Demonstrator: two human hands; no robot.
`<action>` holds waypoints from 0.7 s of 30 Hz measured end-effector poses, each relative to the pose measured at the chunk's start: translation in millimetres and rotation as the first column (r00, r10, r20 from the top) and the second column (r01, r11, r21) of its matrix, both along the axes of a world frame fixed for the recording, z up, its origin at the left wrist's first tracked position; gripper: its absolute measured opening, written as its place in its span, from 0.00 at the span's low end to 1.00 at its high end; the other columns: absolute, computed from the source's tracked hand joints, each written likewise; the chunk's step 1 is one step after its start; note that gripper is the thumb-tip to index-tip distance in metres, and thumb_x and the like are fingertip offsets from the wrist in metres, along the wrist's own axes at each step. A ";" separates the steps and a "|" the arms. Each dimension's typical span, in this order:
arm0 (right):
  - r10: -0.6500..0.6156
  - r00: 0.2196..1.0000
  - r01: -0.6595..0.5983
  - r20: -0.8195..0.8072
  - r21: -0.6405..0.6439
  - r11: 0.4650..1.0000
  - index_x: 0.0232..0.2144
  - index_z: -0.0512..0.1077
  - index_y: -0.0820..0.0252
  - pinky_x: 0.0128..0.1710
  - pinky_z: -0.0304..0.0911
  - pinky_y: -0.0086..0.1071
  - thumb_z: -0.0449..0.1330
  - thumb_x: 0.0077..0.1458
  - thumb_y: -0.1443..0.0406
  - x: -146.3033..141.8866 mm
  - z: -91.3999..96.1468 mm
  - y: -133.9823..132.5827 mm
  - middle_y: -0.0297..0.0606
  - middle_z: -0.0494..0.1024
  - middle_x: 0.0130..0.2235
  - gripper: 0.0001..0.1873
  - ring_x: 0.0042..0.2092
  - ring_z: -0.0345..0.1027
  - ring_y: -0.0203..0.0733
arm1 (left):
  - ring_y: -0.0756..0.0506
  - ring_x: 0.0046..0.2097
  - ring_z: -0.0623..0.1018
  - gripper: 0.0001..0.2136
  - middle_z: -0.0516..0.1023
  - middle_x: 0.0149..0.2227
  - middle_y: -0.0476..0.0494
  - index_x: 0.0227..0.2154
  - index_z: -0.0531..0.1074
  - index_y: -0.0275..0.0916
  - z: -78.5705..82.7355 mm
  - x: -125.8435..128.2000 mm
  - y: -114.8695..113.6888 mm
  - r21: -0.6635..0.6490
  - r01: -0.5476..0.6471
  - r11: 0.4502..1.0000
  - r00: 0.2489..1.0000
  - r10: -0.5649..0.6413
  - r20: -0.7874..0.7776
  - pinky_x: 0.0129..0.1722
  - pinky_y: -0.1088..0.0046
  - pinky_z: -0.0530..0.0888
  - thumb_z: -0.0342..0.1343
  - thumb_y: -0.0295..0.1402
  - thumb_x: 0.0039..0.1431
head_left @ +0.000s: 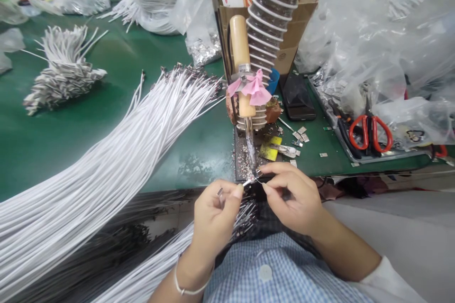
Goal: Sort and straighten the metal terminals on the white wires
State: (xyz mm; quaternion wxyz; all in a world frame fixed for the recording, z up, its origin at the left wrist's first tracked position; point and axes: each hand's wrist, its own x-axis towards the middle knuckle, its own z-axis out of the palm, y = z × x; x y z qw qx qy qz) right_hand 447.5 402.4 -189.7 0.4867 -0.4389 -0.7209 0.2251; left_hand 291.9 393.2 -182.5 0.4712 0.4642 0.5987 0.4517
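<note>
My left hand pinches a white cable, its end pointing right at the soldering iron's tip. A small metal connector piece shows between the fingers of that hand. My right hand pinches a thin solder wire between thumb and finger, and its far end meets the cable end. Near the index fingertip sits a tiny metal piece, too small to make out fully. The soldering iron, with a wooden handle and a pink ribbon, stands tip down just above the joint.
Left on the green table lies a long bundle of white cables. A ribbed hose rises behind the iron. A yellow sponge, a phone, red-handled scissors and plastic bags lie to the right.
</note>
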 end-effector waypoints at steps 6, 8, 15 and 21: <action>0.002 1.000 -0.002 0.002 0.030 1.000 0.29 0.66 0.61 0.34 0.69 0.36 0.54 0.50 0.74 0.1 0.8 1.0 0.45 0.74 0.39 0.05 0.41 0.70 0.44 | 0.55 0.16 0.54 0.09 0.58 0.12 0.57 0.19 0.65 0.38 1.1 1.0 -0.8 0.009 0.004 1.000 1.000 -0.004 -0.001 0.16 0.77 0.50 0.53 0.32 0.52; 0.013 1.000 -0.013 0.006 0.022 1.000 0.30 0.66 0.61 0.37 0.69 0.37 0.54 0.50 0.74 0.7 1.3 -0.4 0.45 0.74 0.39 0.06 0.42 0.69 0.44 | 0.55 0.16 0.55 0.10 0.59 0.12 0.57 0.19 0.65 0.38 0.8 0.8 -2.1 0.005 -0.001 1.000 1.000 0.001 0.003 0.16 0.77 0.50 0.53 0.32 0.53; 0.052 0.999 -0.052 0.015 -0.018 0.998 0.31 0.66 0.60 0.41 0.67 0.36 0.55 0.50 0.75 2.3 -0.5 -9.6 0.44 0.73 0.40 0.07 0.43 0.69 0.42 | 0.54 0.16 0.55 0.10 0.59 0.12 0.57 0.19 0.65 0.38 -2.8 -1.1 -8.9 -0.031 -0.017 0.999 1.000 0.018 0.015 0.16 0.77 0.50 0.53 0.34 0.53; 0.040 0.999 -0.040 0.031 -0.014 0.999 0.30 0.66 0.61 0.41 0.67 0.34 0.56 0.49 0.76 2.6 -2.3 -12.9 0.43 0.74 0.41 0.07 0.44 0.69 0.41 | 0.54 0.15 0.55 0.11 0.58 0.11 0.57 0.18 0.64 0.38 -3.3 -0.2 -10.1 -0.039 -0.018 0.999 1.000 0.018 0.008 0.15 0.78 0.50 0.53 0.34 0.53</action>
